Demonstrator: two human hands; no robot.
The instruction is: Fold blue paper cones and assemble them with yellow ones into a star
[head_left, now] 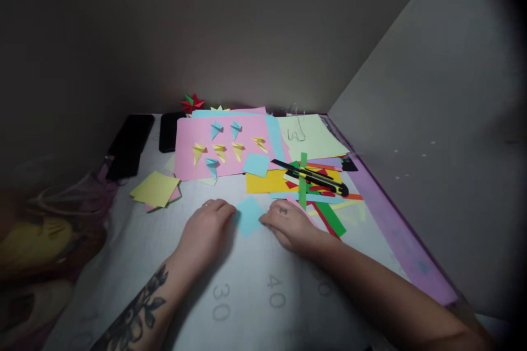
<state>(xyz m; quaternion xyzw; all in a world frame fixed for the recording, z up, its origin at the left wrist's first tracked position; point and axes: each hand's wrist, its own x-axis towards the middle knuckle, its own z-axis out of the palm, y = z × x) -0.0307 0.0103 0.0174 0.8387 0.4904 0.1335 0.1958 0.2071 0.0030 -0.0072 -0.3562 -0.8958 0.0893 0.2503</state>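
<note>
A light blue square of paper (249,217) lies on the white work surface, turned with its corners to the sides. My left hand (211,225) is closed at its left corner, fingertips pressed together on the edge. At the right corner, the thumb and fingers of my right hand (291,226) pinch the paper. Beyond them, a second blue paper square (256,164) rests partly on a pink sheet (185,142). Folded blue and yellow paper pieces, such as a yellow one (198,152), stand on that sheet.
A black and yellow utility knife (315,176) lies over coloured paper strips and a yellow-orange sheet (263,182). Yellow paper squares (154,189) are stacked at left, near dark phones (132,134). A red paper star (192,103) sits by the wall; pale green sheets (317,140) lie at back right.
</note>
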